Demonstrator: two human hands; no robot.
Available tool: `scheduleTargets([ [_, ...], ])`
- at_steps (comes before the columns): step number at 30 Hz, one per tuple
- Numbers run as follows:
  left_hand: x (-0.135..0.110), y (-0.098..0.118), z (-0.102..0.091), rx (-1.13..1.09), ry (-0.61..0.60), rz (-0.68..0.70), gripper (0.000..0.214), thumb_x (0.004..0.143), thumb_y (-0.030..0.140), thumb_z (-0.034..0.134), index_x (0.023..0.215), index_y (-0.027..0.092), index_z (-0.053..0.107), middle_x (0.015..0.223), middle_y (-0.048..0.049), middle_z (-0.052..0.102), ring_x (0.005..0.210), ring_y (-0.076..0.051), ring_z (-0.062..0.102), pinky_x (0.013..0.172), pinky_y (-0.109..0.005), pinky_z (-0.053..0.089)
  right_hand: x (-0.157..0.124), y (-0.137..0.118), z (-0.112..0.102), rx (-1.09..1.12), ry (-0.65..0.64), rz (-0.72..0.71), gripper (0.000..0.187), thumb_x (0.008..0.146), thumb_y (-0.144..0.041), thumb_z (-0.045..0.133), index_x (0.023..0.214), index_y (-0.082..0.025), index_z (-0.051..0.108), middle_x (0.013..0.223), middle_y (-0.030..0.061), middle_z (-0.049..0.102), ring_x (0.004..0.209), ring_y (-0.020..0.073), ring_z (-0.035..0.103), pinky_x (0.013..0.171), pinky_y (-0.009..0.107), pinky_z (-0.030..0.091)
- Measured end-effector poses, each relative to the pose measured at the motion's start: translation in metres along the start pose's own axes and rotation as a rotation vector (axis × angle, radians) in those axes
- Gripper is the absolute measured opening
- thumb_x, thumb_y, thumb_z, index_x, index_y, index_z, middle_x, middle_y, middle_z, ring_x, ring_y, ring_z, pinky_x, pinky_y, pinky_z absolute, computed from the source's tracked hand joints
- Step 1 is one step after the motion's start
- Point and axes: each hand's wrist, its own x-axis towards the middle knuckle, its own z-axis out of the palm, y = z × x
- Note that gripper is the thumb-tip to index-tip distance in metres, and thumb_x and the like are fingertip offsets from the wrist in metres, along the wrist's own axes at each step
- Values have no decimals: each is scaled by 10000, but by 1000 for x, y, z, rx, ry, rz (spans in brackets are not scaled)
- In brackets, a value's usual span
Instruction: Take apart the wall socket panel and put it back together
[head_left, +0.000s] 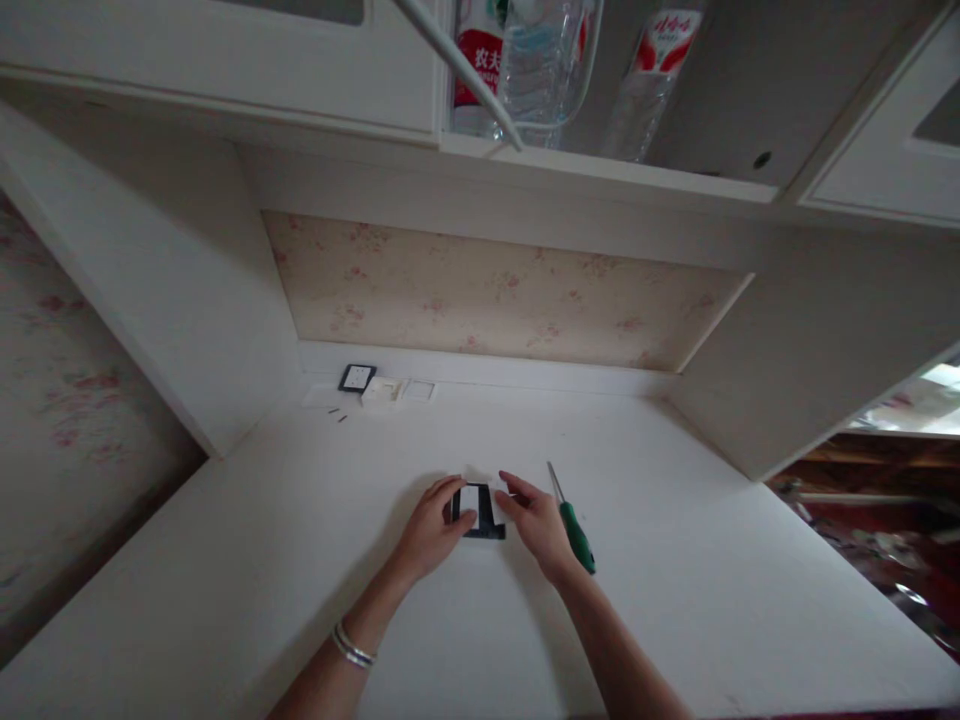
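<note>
My left hand (433, 525) grips the left side of a wall switch plate (486, 525) with a black frame and a white face. Its thumb lies over the white part, and the fingers curl round the far left corner. At the plate's right side, my right hand (538, 522) has thumb and fingers bent around a small white piece (497, 508), which stands out against the black frame. How far that piece is apart from the plate I cannot tell. Just right of this hand lies a screwdriver (575, 535) with a green handle, its shaft pointing away from me.
A black-framed socket plate (357, 377), a white mounting box (382, 391), a thin white frame (418, 390) and two screws (343, 418) lie at the back left of the white desk (300, 600). An overhead shelf (600, 172) holds plastic bottles (540, 70); a white cable (465, 70) hangs before it.
</note>
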Motion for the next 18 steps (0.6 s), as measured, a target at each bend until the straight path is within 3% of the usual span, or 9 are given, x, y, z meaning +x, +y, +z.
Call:
scheduleTargets([
  [5, 0, -2, 1, -14, 2, 2, 440, 771, 272, 622, 1207, 236, 577, 1299, -66, 547, 1230, -218, 473, 1075, -371, 335, 0, 0, 6, -127, 7, -93, 359, 776, -412, 583, 1042, -191, 677, 817, 30, 641, 637, 147, 565, 594, 269, 466],
  [9, -1, 1, 1, -12, 6, -1, 435, 782, 300, 615, 1210, 231, 578, 1307, -69, 543, 1240, -224, 465, 1079, -379, 329, -2, 0, 8, -162, 12, -196, 304, 767, -392, 605, 981, -191, 686, 963, 68, 624, 696, 154, 577, 653, 287, 493],
  [18, -2, 4, 7, 7, 66, -8, 522, 678, 295, 710, 1181, 227, 592, 1274, -84, 559, 1210, -254, 482, 1062, -417, 348, -8, -12, 9, -385, 5, -273, 273, 846, -367, 529, 975, -224, 722, 1030, 69, 611, 795, 171, 625, 780, 308, 497],
])
